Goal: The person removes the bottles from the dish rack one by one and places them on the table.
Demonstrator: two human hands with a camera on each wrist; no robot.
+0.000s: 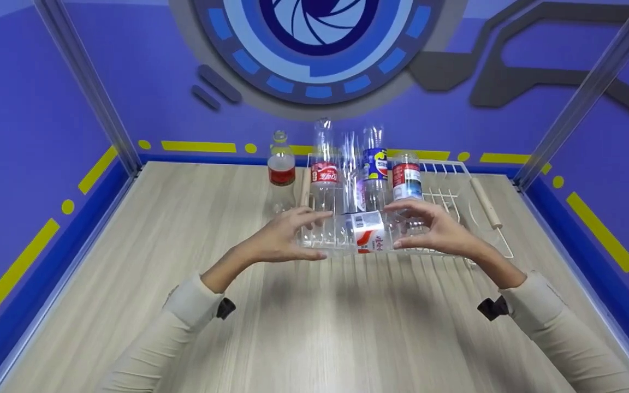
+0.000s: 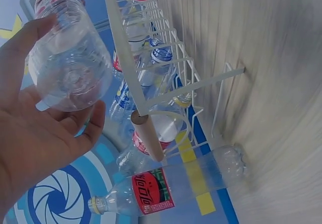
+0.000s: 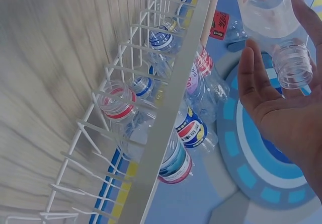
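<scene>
Pale sleeves (image 1: 145, 349) lay nearest, leading to two hands: the left hand (image 1: 279, 237) held the base end of a clear bottle (image 1: 368, 232) between thumb and fingers, while the right hand (image 1: 437, 229) pinched its neck end likewise. That bottle was sideways, above the near edge of a white wire rack (image 3: 143, 183). Farther back, several bottles stood neck down in the rack, including a Coke bottle (image 1: 325, 173) and, right of it, a blue-labelled bottle (image 1: 375, 164). Left of the rack, an upright bottle (image 1: 282, 176) stood on the table (image 1: 129, 305).

one bottle (image 1: 324, 172) shows coca-cola, another bottle (image 1: 375, 164) pepsi, the held bottle (image 1: 370, 236) a barcode (image 1: 359, 221).
</scene>
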